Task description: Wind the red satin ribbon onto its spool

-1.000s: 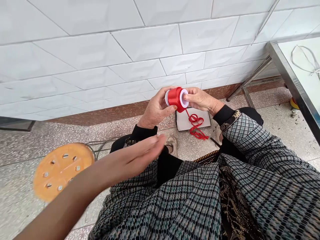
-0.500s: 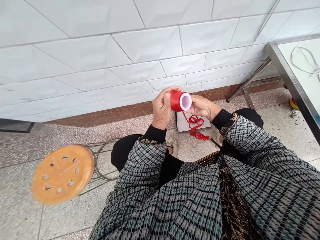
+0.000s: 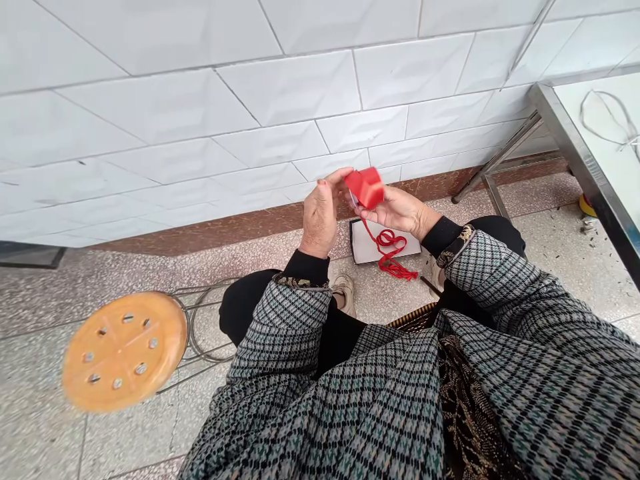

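A roll of red ribbon [image 3: 371, 189] is held up before me, slightly blurred, with a bit of its pale core showing at the lower left. My right hand [image 3: 400, 211] grips it from the right and below, fingers closed around it. My left hand [image 3: 319, 219] is at the roll's left side, its thumb raised and apart, its fingers reaching to the roll's edge; their tips are partly hidden. From the roll a loose red ribbon tail [image 3: 385, 239] hangs down in loops, ending in a bunched heap near the floor.
Behind the ribbon tail a white flat piece with a dark edge [image 3: 363, 248] lies on the floor between my shoes. An orange round stool [image 3: 120, 350] with wire legs lies at left. At right stands a metal-framed table [image 3: 555, 120] with a thin cable [image 3: 607, 120]. White tiled wall ahead.
The roll has turned, so its open pale core no longer faces me. My left thumb has come off the roll, while the right hand now wraps it.
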### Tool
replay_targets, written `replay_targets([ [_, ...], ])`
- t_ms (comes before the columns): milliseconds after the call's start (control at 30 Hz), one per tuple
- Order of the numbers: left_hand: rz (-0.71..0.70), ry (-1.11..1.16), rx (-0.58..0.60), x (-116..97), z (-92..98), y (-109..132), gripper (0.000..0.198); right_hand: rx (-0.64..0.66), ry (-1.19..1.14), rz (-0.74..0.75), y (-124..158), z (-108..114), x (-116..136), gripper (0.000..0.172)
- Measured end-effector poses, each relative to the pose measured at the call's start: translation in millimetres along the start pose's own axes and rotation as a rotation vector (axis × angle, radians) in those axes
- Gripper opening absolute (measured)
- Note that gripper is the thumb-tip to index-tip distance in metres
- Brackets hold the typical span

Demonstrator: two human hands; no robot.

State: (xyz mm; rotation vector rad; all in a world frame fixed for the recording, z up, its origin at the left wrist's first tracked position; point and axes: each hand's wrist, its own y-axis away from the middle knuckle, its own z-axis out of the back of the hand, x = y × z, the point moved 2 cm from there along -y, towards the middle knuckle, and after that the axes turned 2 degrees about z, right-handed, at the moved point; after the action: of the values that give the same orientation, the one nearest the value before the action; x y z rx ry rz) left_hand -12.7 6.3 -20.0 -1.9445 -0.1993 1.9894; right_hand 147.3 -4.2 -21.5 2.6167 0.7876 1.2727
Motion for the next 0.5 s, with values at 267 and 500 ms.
replay_targets([
  [267, 0.040, 0.152, 0.317, -9, 10.2, 0, 0.060, -0.011, 0.032, -0.150, 6, 0, 6, 0.002],
  [500, 0.176, 0.209, 0.601, -14, 16.1, 1, 0.059, 0.126, 0.217, -0.349, 10, 11, 3, 0.007],
])
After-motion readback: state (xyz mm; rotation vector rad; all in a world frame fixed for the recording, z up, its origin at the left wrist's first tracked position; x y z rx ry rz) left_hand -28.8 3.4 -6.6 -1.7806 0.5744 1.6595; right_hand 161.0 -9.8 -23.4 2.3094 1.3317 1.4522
